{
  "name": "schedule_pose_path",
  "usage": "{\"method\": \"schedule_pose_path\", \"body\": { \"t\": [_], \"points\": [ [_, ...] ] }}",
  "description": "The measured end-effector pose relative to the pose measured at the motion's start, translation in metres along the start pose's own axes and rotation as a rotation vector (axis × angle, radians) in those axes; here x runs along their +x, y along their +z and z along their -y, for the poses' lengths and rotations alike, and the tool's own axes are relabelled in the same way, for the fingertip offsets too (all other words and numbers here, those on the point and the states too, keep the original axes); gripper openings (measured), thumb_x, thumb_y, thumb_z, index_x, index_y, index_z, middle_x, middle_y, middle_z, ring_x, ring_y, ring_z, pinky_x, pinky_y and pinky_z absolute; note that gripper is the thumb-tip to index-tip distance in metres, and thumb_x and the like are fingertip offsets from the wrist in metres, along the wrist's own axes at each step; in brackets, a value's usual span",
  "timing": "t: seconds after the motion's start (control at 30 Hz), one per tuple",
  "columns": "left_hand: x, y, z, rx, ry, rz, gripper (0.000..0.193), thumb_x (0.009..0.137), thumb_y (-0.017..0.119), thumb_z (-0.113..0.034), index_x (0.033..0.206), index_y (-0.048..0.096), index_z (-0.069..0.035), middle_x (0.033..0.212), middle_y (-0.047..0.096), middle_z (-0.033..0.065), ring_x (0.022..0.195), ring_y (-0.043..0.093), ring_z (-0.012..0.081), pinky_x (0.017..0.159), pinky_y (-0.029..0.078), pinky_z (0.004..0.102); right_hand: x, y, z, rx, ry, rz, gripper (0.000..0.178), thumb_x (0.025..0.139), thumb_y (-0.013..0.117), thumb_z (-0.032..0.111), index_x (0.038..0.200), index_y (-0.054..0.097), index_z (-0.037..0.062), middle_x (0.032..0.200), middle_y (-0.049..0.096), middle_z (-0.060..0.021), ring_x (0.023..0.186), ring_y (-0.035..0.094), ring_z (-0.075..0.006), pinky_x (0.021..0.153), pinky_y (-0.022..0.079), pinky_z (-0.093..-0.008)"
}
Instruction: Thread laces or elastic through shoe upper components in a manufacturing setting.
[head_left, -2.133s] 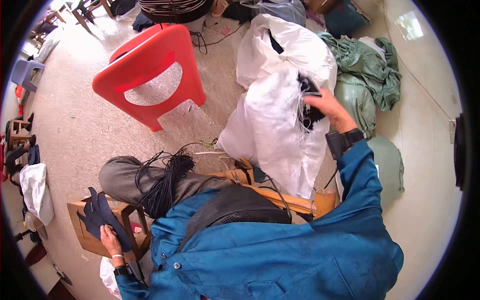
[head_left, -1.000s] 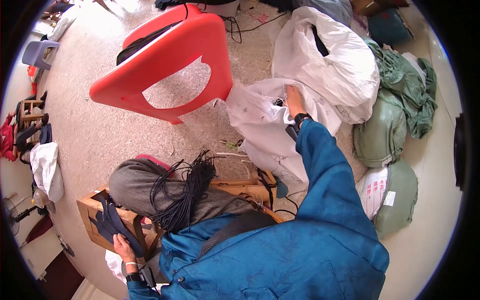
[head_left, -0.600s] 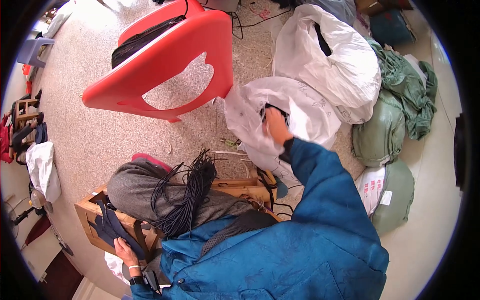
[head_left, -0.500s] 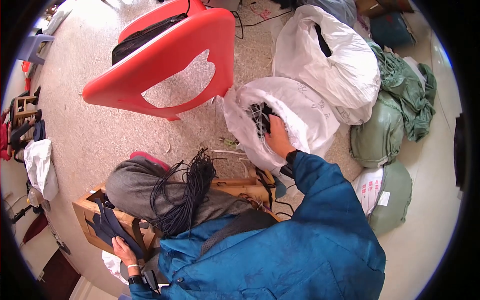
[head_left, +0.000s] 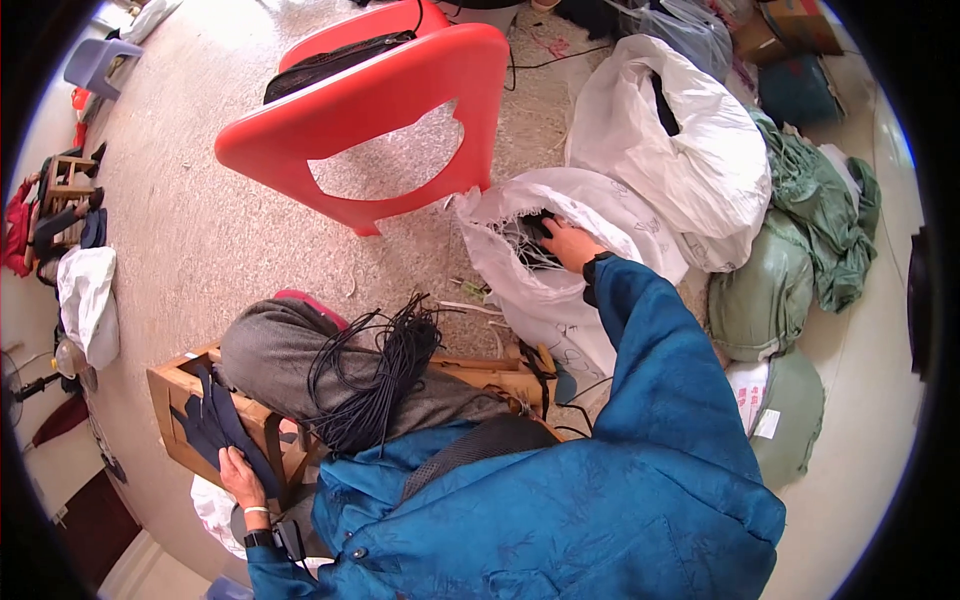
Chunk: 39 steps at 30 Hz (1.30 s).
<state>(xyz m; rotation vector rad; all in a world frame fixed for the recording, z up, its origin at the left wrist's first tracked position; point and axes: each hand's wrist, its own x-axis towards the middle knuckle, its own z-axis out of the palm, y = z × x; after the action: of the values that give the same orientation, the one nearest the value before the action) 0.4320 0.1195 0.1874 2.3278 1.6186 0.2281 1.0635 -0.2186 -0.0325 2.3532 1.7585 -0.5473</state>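
Observation:
My right hand (head_left: 570, 246) reaches into the mouth of a white woven sack (head_left: 610, 215) with frayed edges. Its fingers curl on dark material (head_left: 537, 224) inside, among pale loose threads; the fingertips are partly hidden. At the lower left, my left hand (head_left: 241, 477) grips navy cloth pieces (head_left: 232, 430), which lie over a wooden stool frame (head_left: 172, 440). A bundle of thin dark cords (head_left: 372, 385) is draped across my grey-clad leg (head_left: 270, 350), between the two hands.
A red plastic chair (head_left: 270, 150) stands ahead, a black bag (head_left: 340, 65) on it. Another full white sack (head_left: 715, 150) sits behind the first, with green sacks (head_left: 765, 285) at the right. A wooden piece (head_left: 490, 377) lies beside my leg. Further left are a white bag (head_left: 88, 300) and stools.
My right hand has moved farther across the sack's mouth onto the dark material. My left hand stays on the navy cloth. The whole view has shifted slightly.

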Motion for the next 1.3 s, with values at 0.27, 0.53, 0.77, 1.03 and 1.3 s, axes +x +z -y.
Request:
{"method": "schedule_pose_path", "body": {
  "t": [0.27, 0.53, 0.77, 1.03, 1.3],
  "points": [
    [-0.003, -0.003, 0.000, 0.002, 0.018, -0.038, 0.029, 0.102, 0.044, -0.021, 0.081, 0.047, 0.000, 0.065, 0.052, 0.0196, 0.059, 0.052, 0.0366, 0.056, 0.037, 0.0447, 0.008, 0.044, 0.024, -0.569, -0.353, 0.146, 0.025, 0.087, 0.053, 0.023, 0.101, 0.071, 0.0124, 0.106, 0.067, -0.0036, 0.116, 0.053, -0.0252, 0.114, 0.024, -0.0494],
    [-0.005, 0.000, 0.010, 0.020, 0.091, -0.027, 0.027, 0.101, 0.044, -0.019, 0.082, 0.051, 0.000, 0.068, 0.056, 0.0204, 0.061, 0.055, 0.0386, 0.057, 0.038, 0.0455, -0.007, 0.023, 0.037, -0.641, -0.312, 0.223, 0.017, 0.086, 0.055, 0.021, 0.086, 0.070, 0.0147, 0.092, 0.063, -0.0016, 0.097, 0.055, -0.0216, 0.085, 0.038, -0.0364],
    [-0.006, -0.004, -0.003, 0.006, 0.038, -0.081, 0.027, 0.101, 0.044, -0.019, 0.081, 0.048, -0.001, 0.066, 0.054, 0.0182, 0.062, 0.056, 0.0385, 0.058, 0.040, 0.0449, -0.051, 0.061, 0.011, 0.570, 0.396, -0.275, 0.034, 0.084, 0.053, 0.006, 0.116, 0.064, 0.0002, 0.116, 0.062, -0.0250, 0.118, 0.054, -0.0408, 0.103, 0.040, -0.0437],
    [0.003, 0.006, -0.001, 0.031, 0.052, -0.061, 0.027, 0.101, 0.044, -0.020, 0.082, 0.048, 0.000, 0.068, 0.054, 0.0193, 0.064, 0.056, 0.0394, 0.059, 0.039, 0.0454, -0.001, 0.058, -0.042, 0.870, 0.941, 0.042, 0.063, 0.082, 0.061, 0.054, 0.125, 0.062, 0.0072, 0.127, 0.061, -0.0189, 0.125, 0.053, -0.0362, 0.105, 0.039, -0.0404],
    [-0.002, 0.005, -0.001, 0.058, -0.007, -0.110, 0.028, 0.101, 0.044, -0.021, 0.083, 0.049, 0.000, 0.069, 0.054, 0.0200, 0.066, 0.056, 0.0390, 0.060, 0.039, 0.0465, -0.014, 0.034, 0.064, 0.449, 1.028, 0.081, 0.065, 0.075, 0.065, 0.055, 0.116, 0.066, 0.0044, 0.120, 0.062, -0.0251, 0.119, 0.055, -0.0401, 0.102, 0.040, -0.0513]
  ]
}}
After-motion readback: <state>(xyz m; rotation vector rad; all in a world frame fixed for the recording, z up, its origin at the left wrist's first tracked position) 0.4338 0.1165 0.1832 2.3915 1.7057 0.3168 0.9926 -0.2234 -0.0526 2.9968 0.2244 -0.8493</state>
